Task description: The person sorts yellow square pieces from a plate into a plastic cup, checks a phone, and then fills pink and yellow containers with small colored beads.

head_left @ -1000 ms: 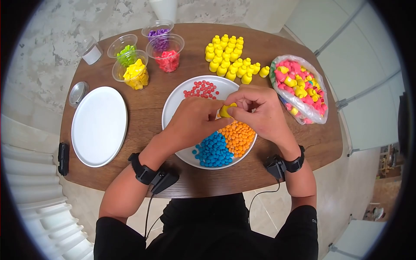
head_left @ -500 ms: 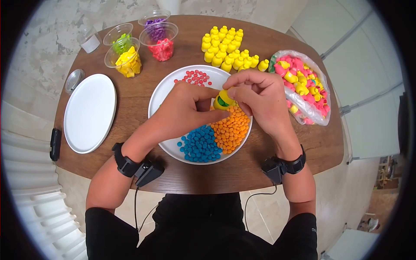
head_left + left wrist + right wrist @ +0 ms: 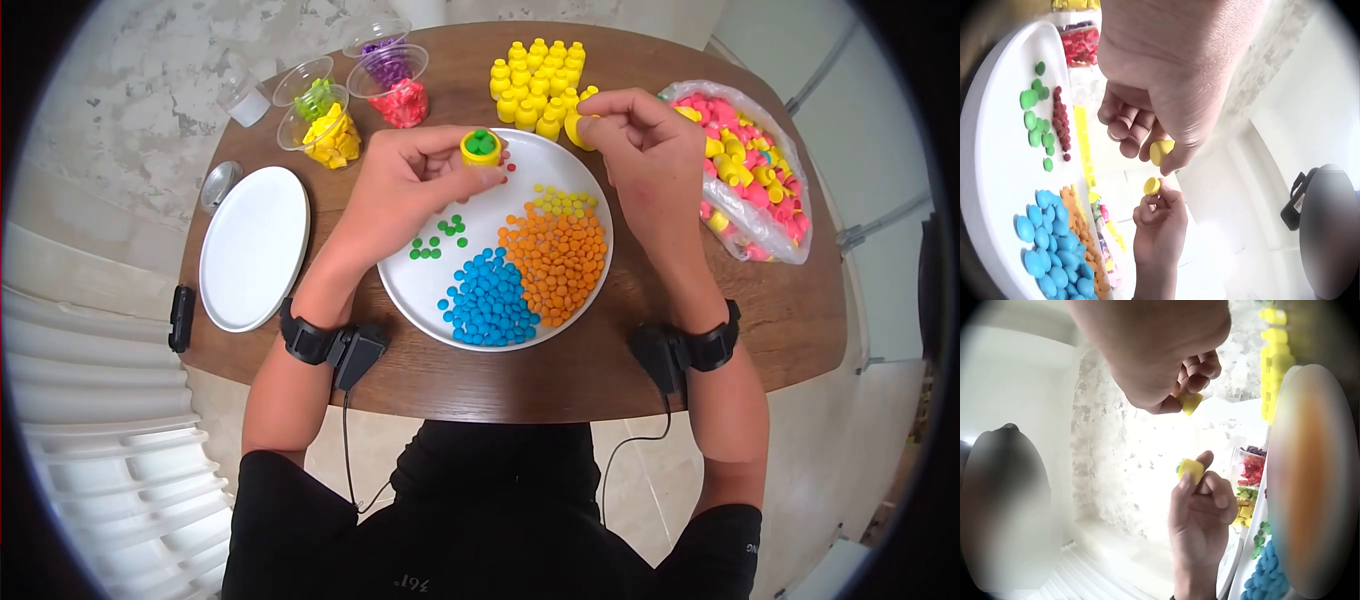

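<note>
My left hand (image 3: 405,190) pinches a small yellow container (image 3: 481,150) between thumb and fingers above the round plate (image 3: 400,285); green candies show in its open top. In my right hand (image 3: 655,165), a yellow cap (image 3: 577,130) is held between thumb and fingertips, apart from the container and near the yellow bottles (image 3: 535,85). Both yellow pieces also appear in the left wrist view, the container (image 3: 1161,152) above the cap (image 3: 1152,186). Green (image 3: 430,247), blue (image 3: 488,300), orange (image 3: 560,260), yellow and a few visible red candies lie on the plate.
A bag of pink and yellow pieces (image 3: 750,170) lies at the right. An empty oval-looking white plate (image 3: 255,250) is at the left. Clear cups hold yellow (image 3: 332,135), red (image 3: 402,103), green and purple pieces at the back left.
The cap and container have come apart. My right hand has moved right and away with the cap, while my left hand has moved up and left with the container, its green contents now showing.
</note>
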Motion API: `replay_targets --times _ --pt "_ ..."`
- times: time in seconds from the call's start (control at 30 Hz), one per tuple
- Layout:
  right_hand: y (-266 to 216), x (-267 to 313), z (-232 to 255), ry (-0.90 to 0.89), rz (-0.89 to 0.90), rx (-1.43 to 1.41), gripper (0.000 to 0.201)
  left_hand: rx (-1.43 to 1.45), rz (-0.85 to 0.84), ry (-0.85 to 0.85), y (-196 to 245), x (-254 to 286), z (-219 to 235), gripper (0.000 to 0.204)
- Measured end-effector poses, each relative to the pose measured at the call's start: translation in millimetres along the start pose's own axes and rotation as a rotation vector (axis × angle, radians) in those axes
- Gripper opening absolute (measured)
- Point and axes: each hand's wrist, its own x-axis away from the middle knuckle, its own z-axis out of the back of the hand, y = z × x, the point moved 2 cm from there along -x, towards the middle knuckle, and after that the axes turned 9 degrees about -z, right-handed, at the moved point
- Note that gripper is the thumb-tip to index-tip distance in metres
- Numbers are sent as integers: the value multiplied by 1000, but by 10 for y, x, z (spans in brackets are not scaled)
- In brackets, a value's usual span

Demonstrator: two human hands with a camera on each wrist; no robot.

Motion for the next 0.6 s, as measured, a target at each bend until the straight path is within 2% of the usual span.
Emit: replay_targets --times 0.1,0.17,0.23,0.3,0.37,0.47,0.6 --pt "171 -59 -24 21 75 41 11 -5 18 45 23 39 132 24" --pt "210 -47 -26 7 64 52 13 -120 97 -14 71 123 234 29" --pt "227 -31 -56 -3 47 57 14 -128 125 20 4 282 346 29" --pt "239 -26 -77 -25 86 85 14 -442 59 -54 56 412 469 25" --pt "193 -7 -88 -31 91 83 14 -507 126 -65 23 542 523 27" --pt "219 -1 -112 -37 116 102 13 -846 -50 -69 -3 667 509 34" --pt "236 -10 -105 -33 137 130 13 -986 -118 -103 32 697 439 33"
